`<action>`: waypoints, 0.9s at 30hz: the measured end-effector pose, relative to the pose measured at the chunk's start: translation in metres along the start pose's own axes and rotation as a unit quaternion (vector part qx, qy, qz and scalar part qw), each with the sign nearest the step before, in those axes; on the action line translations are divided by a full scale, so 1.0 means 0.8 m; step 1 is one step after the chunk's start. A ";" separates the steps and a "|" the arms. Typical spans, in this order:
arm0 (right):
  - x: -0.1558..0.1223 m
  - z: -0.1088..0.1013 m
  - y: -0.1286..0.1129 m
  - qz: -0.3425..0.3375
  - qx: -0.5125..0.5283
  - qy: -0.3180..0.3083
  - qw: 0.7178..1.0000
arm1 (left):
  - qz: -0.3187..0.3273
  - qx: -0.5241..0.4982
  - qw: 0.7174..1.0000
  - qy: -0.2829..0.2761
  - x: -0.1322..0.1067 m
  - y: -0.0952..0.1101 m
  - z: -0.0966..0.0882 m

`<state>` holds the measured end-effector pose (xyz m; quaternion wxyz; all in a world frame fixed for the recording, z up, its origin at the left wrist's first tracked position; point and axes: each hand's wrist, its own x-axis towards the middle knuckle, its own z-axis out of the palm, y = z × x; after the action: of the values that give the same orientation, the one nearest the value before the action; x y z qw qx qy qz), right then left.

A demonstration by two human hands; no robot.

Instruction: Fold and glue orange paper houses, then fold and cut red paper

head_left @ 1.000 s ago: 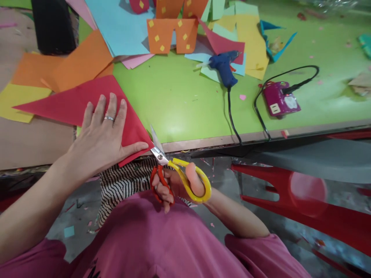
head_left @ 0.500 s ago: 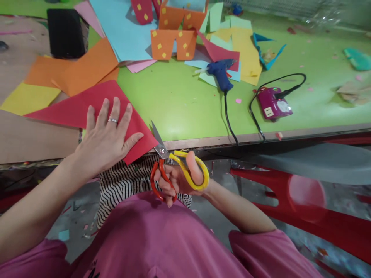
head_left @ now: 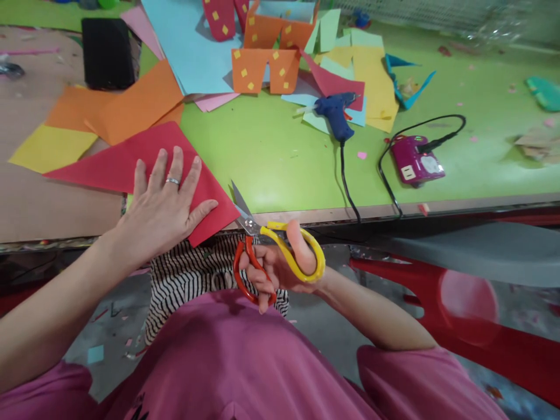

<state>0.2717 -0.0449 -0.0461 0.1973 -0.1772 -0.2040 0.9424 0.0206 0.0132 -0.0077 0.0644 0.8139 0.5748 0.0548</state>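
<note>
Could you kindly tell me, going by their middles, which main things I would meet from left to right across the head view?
Yellow paper, red paper, scissors, blue glue gun, purple box, teal piece.

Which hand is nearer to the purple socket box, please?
Right: the right hand, gripping scissors, is below-left of the purple socket box; the left hand, on red paper, is farther left.

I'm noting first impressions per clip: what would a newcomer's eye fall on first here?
Probably the large red paper under the spread left hand, left of center, with yellow-and-red-handled scissors open in the right hand at the paper's right corner. Next, the blue glue gun farther back to the right, and the orange paper shapes dotted with yellow squares near the top center.
</note>
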 end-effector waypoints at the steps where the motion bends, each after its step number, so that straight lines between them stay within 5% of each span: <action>1: 0.000 0.000 -0.005 0.007 0.000 0.002 1.000 | -0.003 0.000 1.000 0.000 0.001 0.000 0.000; 18: 0.001 0.026 -0.094 0.129 -0.125 0.073 0.981 | -0.019 -0.008 0.999 0.032 -0.007 0.003 0.010; 27: 0.008 0.020 -0.176 0.248 -0.324 0.061 0.911 | -0.022 -0.010 0.997 0.074 -0.021 -0.005 0.017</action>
<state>0.3020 0.0713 0.0297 -0.0988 -0.3333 -0.4356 0.8303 0.0135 -0.0019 -0.0224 0.0307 0.7941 0.5952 0.1194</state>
